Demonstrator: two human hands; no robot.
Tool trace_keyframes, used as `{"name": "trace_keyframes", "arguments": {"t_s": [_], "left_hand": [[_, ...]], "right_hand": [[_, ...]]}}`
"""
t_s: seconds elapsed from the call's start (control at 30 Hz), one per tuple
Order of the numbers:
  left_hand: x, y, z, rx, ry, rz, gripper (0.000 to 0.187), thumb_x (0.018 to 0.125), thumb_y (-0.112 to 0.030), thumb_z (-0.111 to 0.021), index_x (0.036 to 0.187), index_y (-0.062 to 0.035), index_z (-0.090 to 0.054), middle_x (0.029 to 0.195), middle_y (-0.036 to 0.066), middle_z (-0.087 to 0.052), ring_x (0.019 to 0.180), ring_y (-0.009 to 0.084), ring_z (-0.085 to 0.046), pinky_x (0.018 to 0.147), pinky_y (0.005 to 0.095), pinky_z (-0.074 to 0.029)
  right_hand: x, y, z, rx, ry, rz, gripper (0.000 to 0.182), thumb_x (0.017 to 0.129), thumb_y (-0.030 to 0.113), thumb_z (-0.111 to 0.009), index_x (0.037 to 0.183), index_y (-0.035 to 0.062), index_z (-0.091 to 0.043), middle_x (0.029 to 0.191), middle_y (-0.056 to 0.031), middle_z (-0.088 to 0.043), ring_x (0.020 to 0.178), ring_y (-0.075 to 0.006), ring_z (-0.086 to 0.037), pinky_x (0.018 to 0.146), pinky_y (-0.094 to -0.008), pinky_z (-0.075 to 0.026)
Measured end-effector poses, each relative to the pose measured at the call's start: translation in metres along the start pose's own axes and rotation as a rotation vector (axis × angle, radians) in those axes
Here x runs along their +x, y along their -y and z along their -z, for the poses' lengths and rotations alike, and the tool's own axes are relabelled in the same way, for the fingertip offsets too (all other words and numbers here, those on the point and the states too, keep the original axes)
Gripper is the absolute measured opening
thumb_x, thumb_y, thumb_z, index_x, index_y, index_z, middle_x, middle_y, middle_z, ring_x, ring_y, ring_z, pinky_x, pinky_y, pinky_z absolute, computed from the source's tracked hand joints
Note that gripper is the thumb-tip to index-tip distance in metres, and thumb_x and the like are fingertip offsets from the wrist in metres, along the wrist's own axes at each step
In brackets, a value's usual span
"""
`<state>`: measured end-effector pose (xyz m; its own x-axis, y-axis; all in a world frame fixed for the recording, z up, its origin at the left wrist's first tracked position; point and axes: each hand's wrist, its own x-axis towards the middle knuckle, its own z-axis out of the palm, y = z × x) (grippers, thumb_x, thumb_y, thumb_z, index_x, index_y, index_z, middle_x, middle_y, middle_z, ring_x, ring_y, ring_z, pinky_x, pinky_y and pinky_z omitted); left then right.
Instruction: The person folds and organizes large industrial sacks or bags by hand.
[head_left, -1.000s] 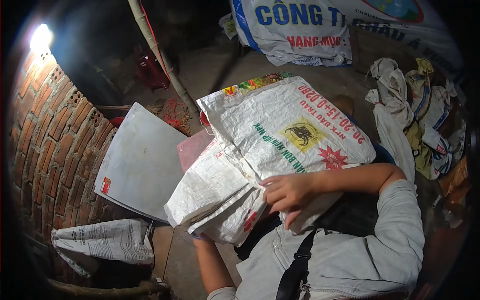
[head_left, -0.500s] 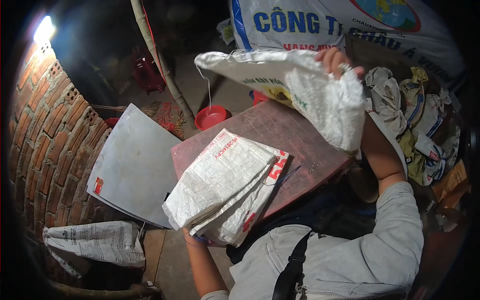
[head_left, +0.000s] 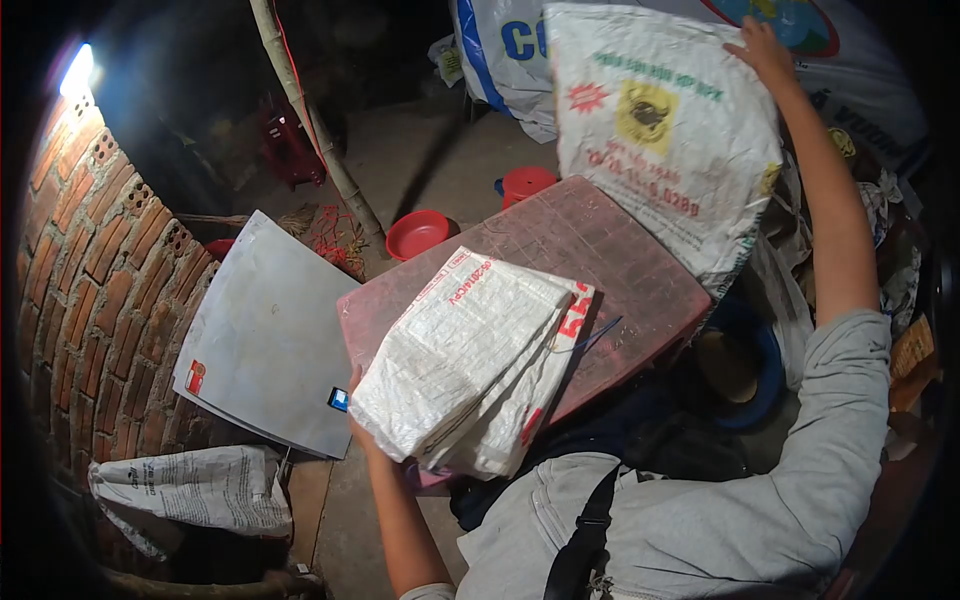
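- Your right hand (head_left: 765,52) pinches the top edge of a sack (head_left: 665,140), arm stretched out; the sack hangs open-faced below the grip (buffalo print showing).
- Your left hand (head_left: 357,410) grips the near-left corner of the folded sacks (head_left: 470,360), fingers hidden beneath.
- The stack lies on a red table (head_left: 620,270), beyond that grip.

Right hand (head_left: 762,52) swung printed sack (head_left: 665,140) away, apparently unfolded.

Low reddish table (head_left: 620,260) with a gridded top, carrying a folded stack of white woven sacks (head_left: 470,360) at its near-left corner; concrete floor (head_left: 430,170) beyond, with a red bowl (head_left: 417,233) and a red cup (head_left: 526,184)
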<state>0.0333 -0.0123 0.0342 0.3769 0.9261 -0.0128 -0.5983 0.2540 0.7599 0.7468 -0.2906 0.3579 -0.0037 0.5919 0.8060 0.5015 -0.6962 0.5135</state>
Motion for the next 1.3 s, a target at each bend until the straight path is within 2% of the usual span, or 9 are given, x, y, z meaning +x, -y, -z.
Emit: {"name": "trace_keyframes", "arguments": {"t_s": [0.13,0.27,0.43,0.57,0.63,0.8,0.83,1.03,1.3], "left_hand": [[-0.01,-0.019,0.028,1.705,0.08,-0.474,0.067,0.083,-0.026,-0.064,0.146,-0.0153,-0.043,0.122,0.01,-0.063,0.112,0.0329,-0.051,0.1,0.0441,-0.035],[-0.003,-0.047,0.019,1.866,0.172,-0.553,0.069,0.082,-0.027,-0.065,0.147,-0.0176,-0.042,0.125,0.009,-0.061,0.114,0.0306,-0.05,0.102,0.042,-0.033],[-0.013,-0.038,0.025,1.805,0.14,-0.52,0.075,0.079,-0.026,-0.069,0.148,-0.0177,-0.04,0.124,0.011,-0.06,0.115,0.0301,-0.049,0.101,0.0412,-0.033],[-0.016,-0.041,0.016,1.702,0.189,-0.466,0.078,0.077,-0.022,-0.071,0.148,-0.0155,-0.04,0.125,0.014,-0.06,0.117,0.032,-0.053,0.103,0.0405,-0.034],[-0.012,-0.035,0.019,1.275,0.271,-0.505,0.072,0.075,-0.015,-0.072,0.142,-0.0086,-0.046,0.127,0.016,-0.06,0.116,0.0322,-0.058,0.103,0.039,-0.039],[0.026,-0.049,0.011,1.258,0.351,-0.393,0.057,0.075,-0.007,-0.072,0.13,0.0004,-0.056,0.122,0.017,-0.064,0.112,0.0279,-0.062,0.098,0.0356,-0.045],[0.041,-0.051,0.001,1.212,0.32,-0.339,0.052,0.076,-0.006,-0.071,0.126,0.0024,-0.059,0.119,0.017,-0.065,0.11,0.0264,-0.062,0.097,0.0347,-0.046],[0.152,0.034,0.001,0.337,0.252,-0.054,0.046,0.093,-0.008,-0.054,0.139,-0.0038,-0.046,0.117,0.012,-0.064,0.107,0.0245,-0.063,0.092,0.0361,-0.052],[0.127,0.032,-0.027,0.182,0.165,0.193,0.04,0.098,-0.014,-0.047,0.137,-0.0076,-0.043,0.12,0.011,-0.061,0.101,0.0222,-0.065,0.084,0.0354,-0.056]], "right_hand": [[-0.013,-0.021,0.011,-0.101,0.427,-0.614,0.042,0.093,0.04,-0.059,0.126,0.0137,-0.059,0.138,-0.0108,-0.047,0.119,-0.0369,-0.053,0.083,-0.0481,-0.054],[-0.045,0.021,0.003,-0.253,0.835,-1.167,0.053,0.097,0.042,-0.044,0.147,0.0245,-0.037,0.152,-0.0189,-0.034,0.131,-0.0433,-0.043,0.106,-0.0582,-0.035],[-0.117,0.089,0.018,-0.534,1.085,-0.815,0.064,0.098,0.035,-0.046,0.155,0.0229,-0.019,0.158,-0.0129,-0.025,0.135,-0.0543,-0.03,0.106,-0.0649,-0.03],[-0.222,0.095,-0.126,-0.021,1.542,-0.62,0.052,0.095,0.017,-0.047,0.147,0.0161,-0.041,0.151,-0.0192,-0.037,0.134,-0.041,-0.04,0.103,-0.0605,-0.038],[-0.191,0.1,-0.12,1.011,1.754,-0.773,0.035,0.089,0.006,-0.051,0.122,0.0026,-0.062,0.138,-0.0154,-0.052,0.123,-0.0253,-0.054,0.107,-0.039,-0.039],[-0.105,0.299,0.059,1.473,0.526,-0.171,0.033,0.092,0.02,-0.062,0.122,0.0049,-0.06,0.115,-0.0102,-0.063,0.103,-0.0193,-0.062,0.085,-0.033,-0.051],[-0.084,0.325,0.096,1.68,0.962,-0.414,0.037,0.094,0.015,-0.06,0.13,0.0079,-0.056,0.127,-0.0061,-0.059,0.115,-0.0156,-0.055,0.097,-0.0321,-0.044],[-0.073,0.472,0.189,1.593,0.713,0.759,0.096,0.073,0.059,-0.074,0.152,0.0233,-0.032,0.159,-0.0153,-0.021,0.144,-0.0424,-0.019,0.116,-0.0537,-0.017],[-0.121,0.518,0.205,1.438,0.661,0.65,0.086,0.074,0.056,-0.072,0.148,0.031,-0.037,0.157,-0.0202,-0.022,0.142,-0.0497,-0.019,0.111,-0.0681,-0.013]]}}
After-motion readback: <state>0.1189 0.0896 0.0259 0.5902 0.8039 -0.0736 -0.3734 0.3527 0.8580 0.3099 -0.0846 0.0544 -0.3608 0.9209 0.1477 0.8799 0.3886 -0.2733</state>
